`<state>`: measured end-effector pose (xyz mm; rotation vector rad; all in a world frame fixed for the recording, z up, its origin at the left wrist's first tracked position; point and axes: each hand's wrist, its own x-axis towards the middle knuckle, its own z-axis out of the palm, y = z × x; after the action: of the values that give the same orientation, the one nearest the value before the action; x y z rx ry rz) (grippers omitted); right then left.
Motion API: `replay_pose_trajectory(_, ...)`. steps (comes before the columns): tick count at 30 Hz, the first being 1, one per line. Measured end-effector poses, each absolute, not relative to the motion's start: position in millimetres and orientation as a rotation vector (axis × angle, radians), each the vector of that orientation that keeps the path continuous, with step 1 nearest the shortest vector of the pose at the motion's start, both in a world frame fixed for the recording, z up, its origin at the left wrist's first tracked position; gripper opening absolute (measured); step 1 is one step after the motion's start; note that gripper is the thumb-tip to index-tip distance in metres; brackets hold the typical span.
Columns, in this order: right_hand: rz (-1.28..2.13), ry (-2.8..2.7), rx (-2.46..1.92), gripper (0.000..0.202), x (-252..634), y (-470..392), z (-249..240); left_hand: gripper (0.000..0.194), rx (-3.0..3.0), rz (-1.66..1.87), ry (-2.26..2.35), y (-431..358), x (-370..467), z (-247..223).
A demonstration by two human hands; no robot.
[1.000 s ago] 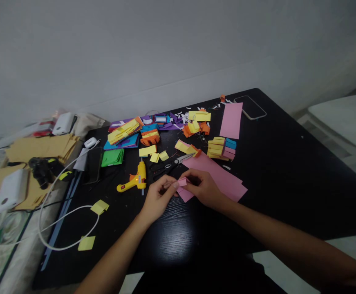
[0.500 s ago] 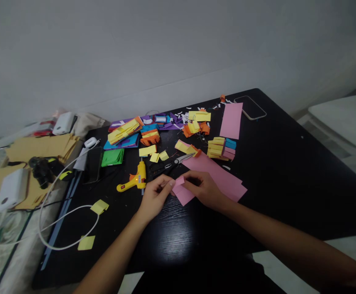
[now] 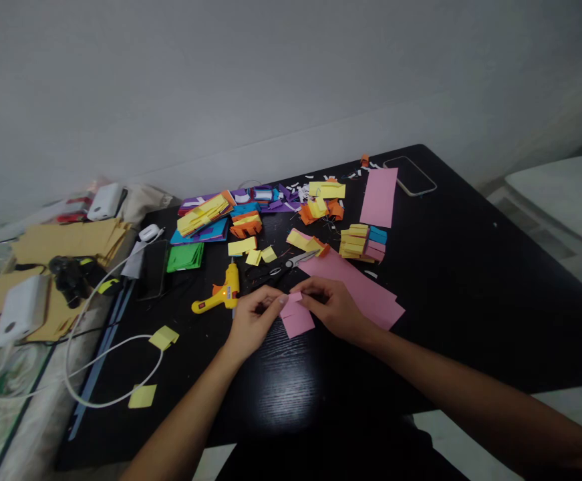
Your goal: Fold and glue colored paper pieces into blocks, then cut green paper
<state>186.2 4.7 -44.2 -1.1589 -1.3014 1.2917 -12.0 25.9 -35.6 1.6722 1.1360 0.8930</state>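
Between my two hands is a small piece of pink paper point(image 3: 299, 321), its top edge folded over and a slit or crease across it. My left hand point(image 3: 256, 317) pinches its left upper edge between thumb and finger. At the top right, my right hand point(image 3: 331, 306) grips the folded strip. Larger pink sheets point(image 3: 365, 294) lie on the table just beyond my right hand. Close to my left hand rests a yellow glue gun point(image 3: 226, 288), and scissors point(image 3: 291, 264) lie open past my fingertips.
The black table point(image 3: 471, 294) carries stacks of yellow paper point(image 3: 205, 214), green paper point(image 3: 185, 256) and folded strips point(image 3: 361, 242). A white cable point(image 3: 77, 401) loops at the left near yellow slips point(image 3: 142, 396). A phone case point(image 3: 411, 175) lies at the far right, and a white chair point(image 3: 566, 194) stands beyond.
The pink paper has turned slightly between my hands, so its lower edge now faces me more squarely. Both hands keep their pinch on it.
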Motion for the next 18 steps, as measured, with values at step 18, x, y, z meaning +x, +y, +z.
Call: replay_pose_trajectory(18,1.245,-1.354,-1.16,0.017,184.5,4.5,-43.2,0.017,1.96,0.933,1.063,25.3,-14.2,-32.6)
